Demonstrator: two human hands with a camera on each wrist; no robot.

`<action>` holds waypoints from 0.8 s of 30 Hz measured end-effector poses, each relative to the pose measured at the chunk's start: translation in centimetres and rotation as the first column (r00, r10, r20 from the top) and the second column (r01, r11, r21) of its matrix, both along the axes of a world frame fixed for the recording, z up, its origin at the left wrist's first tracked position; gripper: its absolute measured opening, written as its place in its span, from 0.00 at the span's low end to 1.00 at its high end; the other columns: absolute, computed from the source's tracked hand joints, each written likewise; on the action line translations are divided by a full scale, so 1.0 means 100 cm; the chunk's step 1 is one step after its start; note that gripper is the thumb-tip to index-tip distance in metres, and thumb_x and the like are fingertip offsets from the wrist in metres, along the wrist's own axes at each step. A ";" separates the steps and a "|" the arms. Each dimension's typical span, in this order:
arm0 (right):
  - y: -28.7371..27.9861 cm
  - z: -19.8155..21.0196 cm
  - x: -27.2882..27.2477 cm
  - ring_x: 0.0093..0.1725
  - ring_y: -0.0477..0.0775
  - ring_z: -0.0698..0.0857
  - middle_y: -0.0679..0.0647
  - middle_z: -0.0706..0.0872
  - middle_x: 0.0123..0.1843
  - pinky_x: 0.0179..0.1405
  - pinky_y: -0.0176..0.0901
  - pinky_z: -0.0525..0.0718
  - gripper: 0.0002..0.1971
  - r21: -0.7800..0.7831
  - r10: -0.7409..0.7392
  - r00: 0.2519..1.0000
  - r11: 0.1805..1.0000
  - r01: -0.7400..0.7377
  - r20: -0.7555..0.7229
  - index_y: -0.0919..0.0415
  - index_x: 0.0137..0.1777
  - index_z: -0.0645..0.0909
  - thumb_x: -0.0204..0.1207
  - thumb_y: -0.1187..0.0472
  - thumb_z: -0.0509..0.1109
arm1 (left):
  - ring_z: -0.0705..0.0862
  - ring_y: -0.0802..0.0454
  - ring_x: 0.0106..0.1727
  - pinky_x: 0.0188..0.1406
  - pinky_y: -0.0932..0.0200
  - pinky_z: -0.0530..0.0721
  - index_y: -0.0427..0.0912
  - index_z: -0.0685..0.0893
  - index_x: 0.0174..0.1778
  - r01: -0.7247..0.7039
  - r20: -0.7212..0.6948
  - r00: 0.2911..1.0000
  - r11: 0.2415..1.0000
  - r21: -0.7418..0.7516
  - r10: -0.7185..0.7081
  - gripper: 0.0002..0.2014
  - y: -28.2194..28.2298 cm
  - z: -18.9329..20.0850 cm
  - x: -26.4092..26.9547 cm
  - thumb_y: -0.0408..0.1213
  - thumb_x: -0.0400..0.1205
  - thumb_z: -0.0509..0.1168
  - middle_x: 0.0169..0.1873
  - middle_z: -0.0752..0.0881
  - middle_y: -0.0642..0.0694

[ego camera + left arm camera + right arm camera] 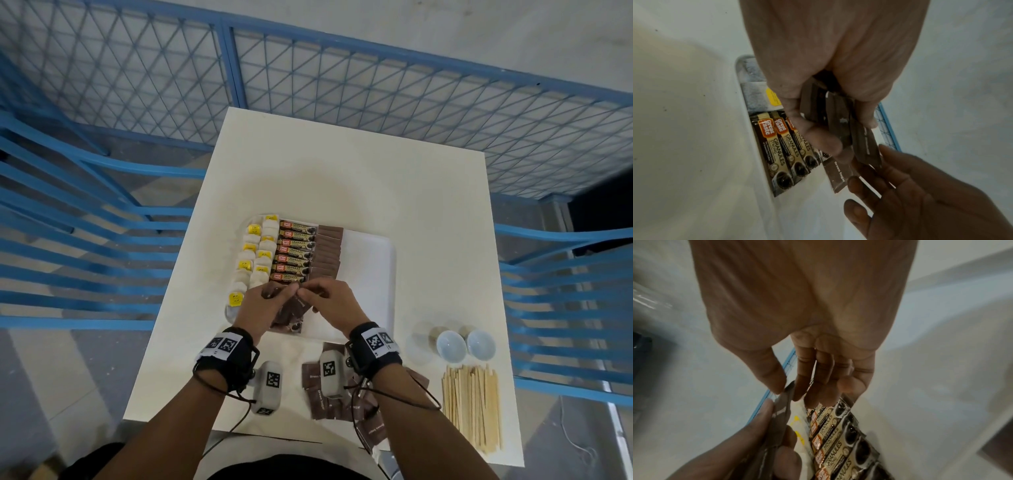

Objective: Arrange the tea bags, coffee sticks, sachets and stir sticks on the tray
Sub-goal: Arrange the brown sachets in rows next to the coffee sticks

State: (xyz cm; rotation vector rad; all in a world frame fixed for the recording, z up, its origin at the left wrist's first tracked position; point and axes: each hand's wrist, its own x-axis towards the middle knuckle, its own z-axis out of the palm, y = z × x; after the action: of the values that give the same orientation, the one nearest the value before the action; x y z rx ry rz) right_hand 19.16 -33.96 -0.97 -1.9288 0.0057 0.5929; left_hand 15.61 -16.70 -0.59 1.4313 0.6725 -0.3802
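Observation:
On the white tray lie tea bags at the left, coffee sticks in the middle and a column of brown sugar sachets to their right. Over the tray's near end my left hand grips a fanned bunch of brown sachets. My right hand meets it, and its thumb and forefinger pinch the top edge of one sachet in that bunch. The wooden stir sticks lie in a pile on the table at the near right.
More brown sachets lie loose on the table under my right wrist. Two small pale cups stand beyond the stir sticks. The right half of the tray is bare. Blue mesh fencing surrounds the white table.

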 end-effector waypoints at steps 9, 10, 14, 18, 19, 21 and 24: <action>0.000 0.001 0.002 0.37 0.53 0.90 0.59 0.93 0.42 0.31 0.40 0.82 0.07 0.090 -0.186 0.973 0.976 0.199 -0.136 0.64 0.52 0.86 0.76 0.64 0.78 | 0.93 0.36 0.51 0.48 0.34 0.92 0.41 0.90 0.51 0.048 0.045 0.998 0.998 -0.037 -0.047 0.11 0.000 -0.004 -0.005 0.35 0.75 0.82 0.48 0.94 0.38; 0.000 0.001 0.003 0.39 0.51 0.91 0.59 0.93 0.43 0.33 0.38 0.83 0.09 0.074 -0.176 0.976 0.980 0.186 -0.129 0.64 0.53 0.86 0.75 0.65 0.78 | 0.93 0.38 0.49 0.45 0.38 0.93 0.40 0.90 0.51 0.049 0.047 0.998 0.998 -0.026 -0.048 0.11 0.001 -0.005 -0.005 0.35 0.76 0.82 0.48 0.94 0.37; -0.004 0.001 0.007 0.45 0.43 0.90 0.47 0.93 0.46 0.45 0.32 0.86 0.11 -0.020 -0.034 0.999 0.999 0.033 -0.037 0.55 0.53 0.89 0.72 0.58 0.82 | 0.90 0.46 0.36 0.26 0.57 0.85 0.37 0.88 0.53 0.101 0.014 0.995 0.995 -0.018 -0.101 0.10 0.000 -0.001 -0.004 0.33 0.78 0.79 0.38 0.92 0.39; -0.007 0.003 0.008 0.36 0.40 0.86 0.49 0.91 0.40 0.36 0.28 0.82 0.08 -0.057 -0.062 0.998 0.997 0.061 -0.014 0.54 0.44 0.90 0.69 0.56 0.85 | 0.85 0.51 0.28 0.24 0.58 0.81 0.37 0.89 0.54 0.141 0.010 0.990 0.990 0.025 -0.141 0.09 0.002 -0.004 -0.004 0.34 0.80 0.77 0.31 0.89 0.45; -0.007 0.003 0.008 0.33 0.42 0.86 0.51 0.92 0.39 0.35 0.32 0.83 0.08 -0.026 -0.105 0.994 0.994 0.104 -0.020 0.56 0.43 0.90 0.69 0.57 0.85 | 0.84 0.52 0.27 0.26 0.57 0.82 0.37 0.89 0.54 0.112 0.004 0.994 0.993 0.031 -0.112 0.09 0.003 -0.005 -0.003 0.35 0.81 0.77 0.33 0.89 0.44; -0.006 0.003 0.005 0.31 0.46 0.86 0.54 0.93 0.37 0.32 0.38 0.82 0.07 0.017 -0.166 0.985 0.986 0.167 -0.049 0.59 0.45 0.90 0.73 0.57 0.82 | 0.83 0.51 0.26 0.29 0.56 0.82 0.35 0.90 0.53 0.048 -0.005 0.999 0.998 0.031 -0.048 0.08 0.003 -0.007 0.000 0.34 0.82 0.76 0.32 0.89 0.43; -0.005 0.001 0.004 0.33 0.50 0.88 0.55 0.93 0.37 0.33 0.45 0.81 0.05 0.029 -0.189 0.977 0.981 0.193 -0.094 0.59 0.47 0.91 0.80 0.58 0.75 | 0.86 0.50 0.26 0.28 0.55 0.84 0.38 0.89 0.52 0.043 0.000 0.999 0.997 0.070 -0.043 0.05 0.003 -0.006 0.004 0.35 0.84 0.74 0.31 0.90 0.46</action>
State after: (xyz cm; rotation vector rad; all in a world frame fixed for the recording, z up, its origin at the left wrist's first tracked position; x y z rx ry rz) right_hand 19.55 -34.49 -0.89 -1.8377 0.2342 0.5469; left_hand 16.03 -16.42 -1.21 1.5140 0.6604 -0.3927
